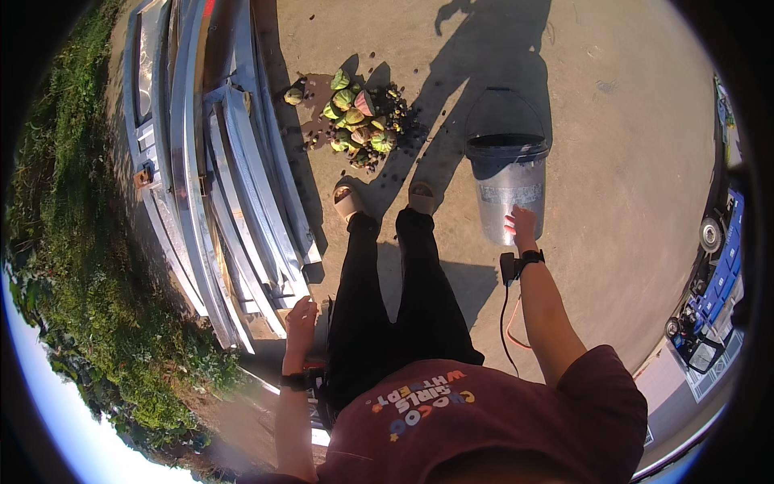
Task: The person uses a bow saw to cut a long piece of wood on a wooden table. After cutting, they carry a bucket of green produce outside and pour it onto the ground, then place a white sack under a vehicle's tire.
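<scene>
maroon shirt [500,411], bucket [526,184] beyond
right hand [523,223] near bucket, left hand [301,324] near metal beams [191,145]; cannot tell if open or closed

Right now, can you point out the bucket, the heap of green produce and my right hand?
Bucket [507,176]: head view, grey side wall below the dark rim.
Heap of green produce [355,118]: head view, a piece near its middle.
Right hand [524,224]: head view, middle of the hand.
</scene>
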A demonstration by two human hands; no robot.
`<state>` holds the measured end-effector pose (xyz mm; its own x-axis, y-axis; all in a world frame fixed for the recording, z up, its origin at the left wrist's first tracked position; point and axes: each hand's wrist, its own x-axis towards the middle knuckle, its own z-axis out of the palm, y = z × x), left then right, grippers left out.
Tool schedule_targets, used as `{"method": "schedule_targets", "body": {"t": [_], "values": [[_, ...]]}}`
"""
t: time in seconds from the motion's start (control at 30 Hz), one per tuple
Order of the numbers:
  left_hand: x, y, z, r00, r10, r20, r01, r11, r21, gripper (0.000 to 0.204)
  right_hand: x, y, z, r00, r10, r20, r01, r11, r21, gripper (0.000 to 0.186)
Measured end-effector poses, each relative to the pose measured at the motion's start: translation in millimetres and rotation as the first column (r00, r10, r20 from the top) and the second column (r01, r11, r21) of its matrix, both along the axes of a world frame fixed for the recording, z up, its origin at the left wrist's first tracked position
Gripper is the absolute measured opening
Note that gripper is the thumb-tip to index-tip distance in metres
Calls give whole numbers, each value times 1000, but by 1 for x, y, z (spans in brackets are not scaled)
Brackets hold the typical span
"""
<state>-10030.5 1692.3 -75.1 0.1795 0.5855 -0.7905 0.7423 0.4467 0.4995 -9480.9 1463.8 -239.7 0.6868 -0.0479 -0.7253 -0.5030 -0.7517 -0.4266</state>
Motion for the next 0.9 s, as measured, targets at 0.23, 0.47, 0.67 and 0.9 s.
{"method": "schedule_targets", "body": {"t": [0.23, 0.47, 0.67, 0.9], "values": [[-50, 4, -10, 999, 54, 9, -54, 997, 61, 36, 44, 78, -3, 692, 630, 353, -532, 775, -341, 66], [-97, -36, -29, 994, -10, -105, 0, 995, -100, 32, 36, 105, 0, 609, 688, 395, -623, 723, -299, 44], [-93, -27, -28, 1000, 5, 15, -5, 1000, 22, 35, -61, 77, 40, 539, 801, 261, -757, 597, -267, 31], [-118, 27, -32, 984, 172, 41, -176, 976, 125, 36, -140, 66, 75, 594, 783, 183, -760, 621, -191, 31]]}}
